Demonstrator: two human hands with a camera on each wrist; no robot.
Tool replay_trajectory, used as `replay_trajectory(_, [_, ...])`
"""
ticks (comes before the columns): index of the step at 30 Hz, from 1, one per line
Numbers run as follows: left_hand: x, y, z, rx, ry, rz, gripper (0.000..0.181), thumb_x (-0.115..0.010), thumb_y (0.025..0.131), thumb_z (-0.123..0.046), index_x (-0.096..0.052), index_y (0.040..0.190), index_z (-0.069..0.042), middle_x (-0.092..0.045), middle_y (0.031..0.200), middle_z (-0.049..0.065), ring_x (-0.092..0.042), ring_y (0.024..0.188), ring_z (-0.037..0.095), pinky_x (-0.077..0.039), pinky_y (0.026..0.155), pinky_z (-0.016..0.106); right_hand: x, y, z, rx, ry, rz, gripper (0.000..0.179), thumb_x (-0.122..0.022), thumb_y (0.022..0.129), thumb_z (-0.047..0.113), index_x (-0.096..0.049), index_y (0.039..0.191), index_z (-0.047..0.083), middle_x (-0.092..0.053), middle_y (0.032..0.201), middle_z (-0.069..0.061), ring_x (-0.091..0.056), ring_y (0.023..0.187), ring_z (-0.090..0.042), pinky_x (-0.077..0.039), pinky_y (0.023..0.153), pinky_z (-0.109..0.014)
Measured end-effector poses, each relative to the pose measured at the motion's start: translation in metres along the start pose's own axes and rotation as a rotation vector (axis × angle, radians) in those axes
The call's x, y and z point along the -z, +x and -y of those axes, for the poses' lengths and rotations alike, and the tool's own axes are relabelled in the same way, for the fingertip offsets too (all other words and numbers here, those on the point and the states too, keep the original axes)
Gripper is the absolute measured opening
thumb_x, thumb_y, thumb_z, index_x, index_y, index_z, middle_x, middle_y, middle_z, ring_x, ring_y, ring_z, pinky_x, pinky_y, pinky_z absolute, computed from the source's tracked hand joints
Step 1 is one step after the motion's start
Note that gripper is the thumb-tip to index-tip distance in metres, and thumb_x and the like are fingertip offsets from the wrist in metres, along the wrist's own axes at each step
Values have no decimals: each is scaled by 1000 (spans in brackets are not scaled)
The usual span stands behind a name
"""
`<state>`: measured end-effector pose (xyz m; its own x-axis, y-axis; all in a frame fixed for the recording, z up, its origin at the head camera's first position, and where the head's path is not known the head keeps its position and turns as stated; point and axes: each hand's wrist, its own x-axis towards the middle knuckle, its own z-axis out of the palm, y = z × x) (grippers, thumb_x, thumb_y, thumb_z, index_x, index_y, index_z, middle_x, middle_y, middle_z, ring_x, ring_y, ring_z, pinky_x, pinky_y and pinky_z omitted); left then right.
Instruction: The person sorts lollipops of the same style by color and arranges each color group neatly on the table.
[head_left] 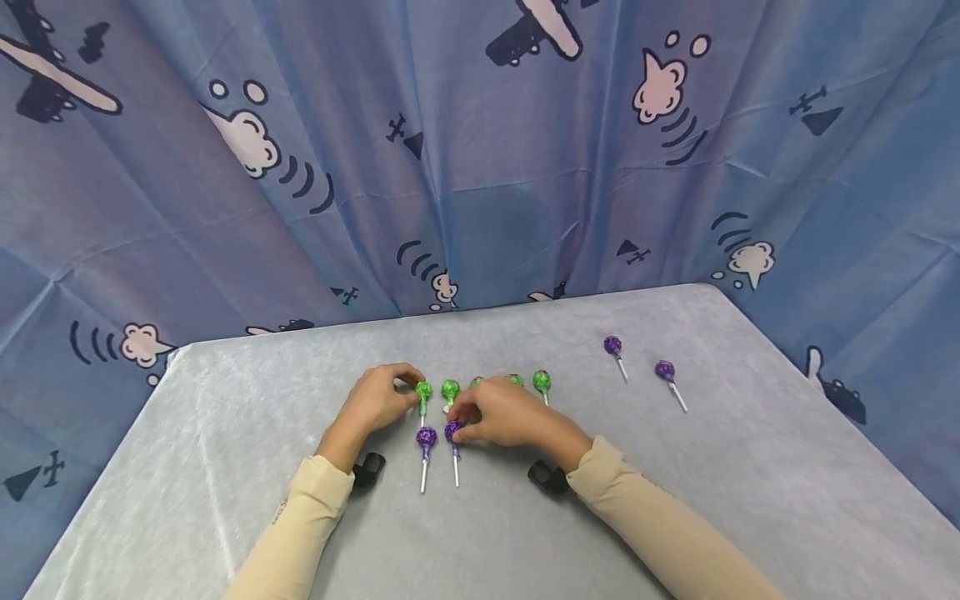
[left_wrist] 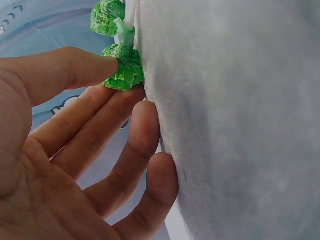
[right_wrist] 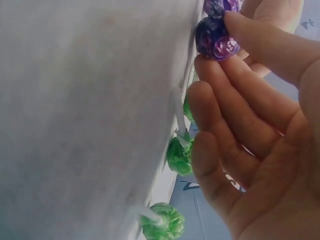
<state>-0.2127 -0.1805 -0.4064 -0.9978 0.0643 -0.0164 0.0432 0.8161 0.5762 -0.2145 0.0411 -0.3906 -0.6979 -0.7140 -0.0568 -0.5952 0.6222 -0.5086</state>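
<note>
In the head view my left hand point(head_left: 381, 398) is at the left end of a row of green lollipops. It pinches the leftmost green lollipop point(left_wrist: 125, 72) by its wrapped head, between thumb and fingers. My right hand point(head_left: 504, 412) pinches the head of a purple lollipop point(right_wrist: 216, 40), whose white stick points toward the near edge. Just left of that lies another purple lollipop point(head_left: 426, 437), below the left hand's green one. A second green lollipop point(head_left: 450, 390) lies between the hands. Further green ones are partly hidden behind my right hand.
At the right end of the row lies a green lollipop point(head_left: 542, 380). Farther right are two purple lollipops, one toward the back point(head_left: 612, 345) and one nearer point(head_left: 665, 370). A pale cloth covers the table point(head_left: 247, 433). Behind it hangs a blue patterned curtain point(head_left: 495, 225).
</note>
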Motion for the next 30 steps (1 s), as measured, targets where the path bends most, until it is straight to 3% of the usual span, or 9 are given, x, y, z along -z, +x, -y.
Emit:
replay_trajectory(23, [-1, -1, 1, -7, -4, 3, 22, -72, 86, -15, -75, 108, -17, -74, 109, 3, -68, 98, 23, -53, 85, 43, -2, 0, -4, -4, 9, 33, 26, -81, 83, 30, -76, 106, 20, -72, 92, 9, -65, 87, -6, -53, 79, -25])
replay_trajectory(30, [-1, 0, 0, 3, -5, 5, 23, -73, 85, -17, -75, 108, -18, -74, 109, 2, -68, 99, 24, -52, 86, 43, 12, -2, -7, -22, 30, 19, 28, -79, 85, 29, -75, 111, 19, -75, 102, 7, -66, 94, -10, -52, 83, -30])
